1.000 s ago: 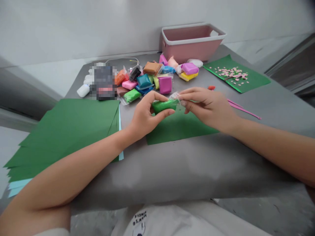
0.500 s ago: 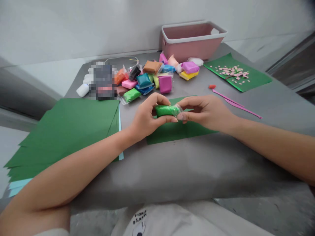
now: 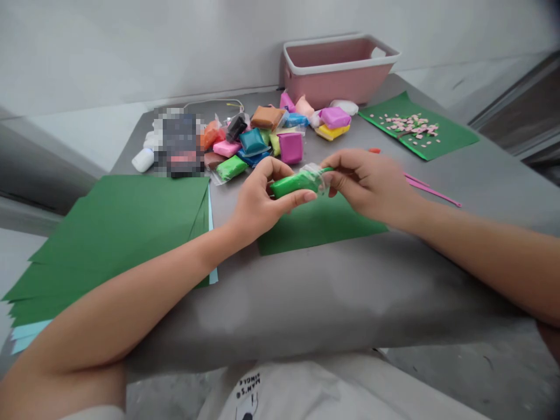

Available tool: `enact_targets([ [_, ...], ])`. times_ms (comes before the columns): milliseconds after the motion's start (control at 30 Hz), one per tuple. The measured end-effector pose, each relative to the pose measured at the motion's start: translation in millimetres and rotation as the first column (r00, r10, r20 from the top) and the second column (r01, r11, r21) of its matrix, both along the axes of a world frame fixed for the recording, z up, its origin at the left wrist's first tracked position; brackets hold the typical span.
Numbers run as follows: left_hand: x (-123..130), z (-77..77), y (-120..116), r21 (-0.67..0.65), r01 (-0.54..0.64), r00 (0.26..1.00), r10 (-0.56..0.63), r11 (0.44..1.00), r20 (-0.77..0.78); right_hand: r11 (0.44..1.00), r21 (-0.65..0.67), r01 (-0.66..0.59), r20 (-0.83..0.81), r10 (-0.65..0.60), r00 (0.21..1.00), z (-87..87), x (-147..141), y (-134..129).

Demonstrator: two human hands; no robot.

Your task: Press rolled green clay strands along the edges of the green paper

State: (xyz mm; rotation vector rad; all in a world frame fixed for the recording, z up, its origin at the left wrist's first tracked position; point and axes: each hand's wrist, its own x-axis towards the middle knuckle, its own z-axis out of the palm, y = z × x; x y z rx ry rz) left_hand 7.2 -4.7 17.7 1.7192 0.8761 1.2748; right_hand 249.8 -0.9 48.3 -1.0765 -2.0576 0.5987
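I see pale clothes (image 3: 332, 391) below the near edge of a grey table (image 3: 280, 315). A stack of green paper (image 3: 126, 227) fans out at the left, and a single green sheet (image 3: 326, 227) lies under the hands. Pink tools (image 3: 437, 192) rest off to the right; farther back come a heap of bright packets (image 3: 252, 142), a blossom picture (image 3: 413, 125) and a pink bin (image 3: 341, 87) by the white wall (image 3: 175, 46).

Above that sheet, the left hand (image 3: 258, 201) curls round a wrapped green lump (image 3: 293, 184), thumb and fingers parted by its thickness. The right hand (image 3: 371, 186) has its fingertips pinched together on a bit of green (image 3: 326, 170) at the wrapper's end.
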Motion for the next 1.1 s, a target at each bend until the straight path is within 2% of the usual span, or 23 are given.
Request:
enact_targets([
  [100, -1.9, -4.6, 1.0, -0.080, 0.034, 0.999, -0.031, 0.996, 0.034, 0.999, -0.054, -0.007, -0.059, 0.004, 0.998, -0.8, 3.3, 1.5],
  [233, -2.3, -9.5, 0.8, -0.088, 0.050, 0.998, -0.046, 0.995, 0.049, 0.980, -0.162, -0.112, -0.084, 0.100, 0.991, 1.4, 5.3, 2.3],
  [467, -2.1, 0.2, -5.5, 0.116, 0.059, 0.997, -0.051, 0.992, -0.065, 0.925, -0.332, -0.183, -0.157, 0.136, 0.978, 10.1, 0.5, 1.1],
  [633, -3.4, 4.0, -7.4, 0.085, 0.061, 0.994, -0.054, 0.995, -0.090, 0.862, -0.464, -0.204, -0.125, 0.165, 0.978, 5.6, -7.2, -7.6],
  [667, -3.4, 4.2, -7.8, 0.071, 0.060, 0.994, -0.053, 0.996, -0.096, 0.859, -0.462, -0.218, -0.117, 0.185, 0.976, 3.4, -8.9, -9.7],
  [733, -2.7, 5.2, -9.0, 0.049, 0.062, 0.993, -0.057, 0.997, -0.102, 0.896, -0.383, -0.224, -0.065, 0.215, 0.974, -0.9, -11.9, -13.4],
  [833, 0.7, 9.1, -11.9, 0.051, 0.056, 0.997, -0.053, 0.997, -0.061, 0.975, -0.129, -0.180, 0.065, 0.189, 0.980, -2.2, -12.0, -15.6],
  [933, 4.1, 12.5, -15.3, 0.006, 0.040, 0.999, -0.040, 0.999, 0.025, 0.991, 0.054, -0.124, 0.126, 0.117, 0.985, 4.5, -2.0, -8.3],
  [1000, 4.1, 12.3, -16.5, -0.061, 0.038, 0.997, -0.034, 0.997, 0.073, 0.993, 0.113, 0.033, 0.041, -0.038, 0.998, 10.8, 10.3, 3.1],
  [1033, 3.4, 11.2, -16.5, -0.095, 0.033, 0.996, -0.025, 0.995, 0.085, 0.980, 0.122, 0.157, -0.047, -0.152, 0.987, 13.7, 17.0, 10.0],
  [1067, 2.2, 9.6, -15.9, -0.126, 0.024, 0.996, -0.012, 0.992, 0.090, 0.951, 0.090, 0.296, -0.189, -0.275, 0.943, 16.0, 23.2, 16.8],
  [1100, 1.0, 7.7, -14.8, -0.151, 0.009, 0.996, 0.005, 0.989, 0.093, 0.936, 0.050, 0.349, -0.266, -0.324, 0.908, 17.7, 28.3, 23.0],
])
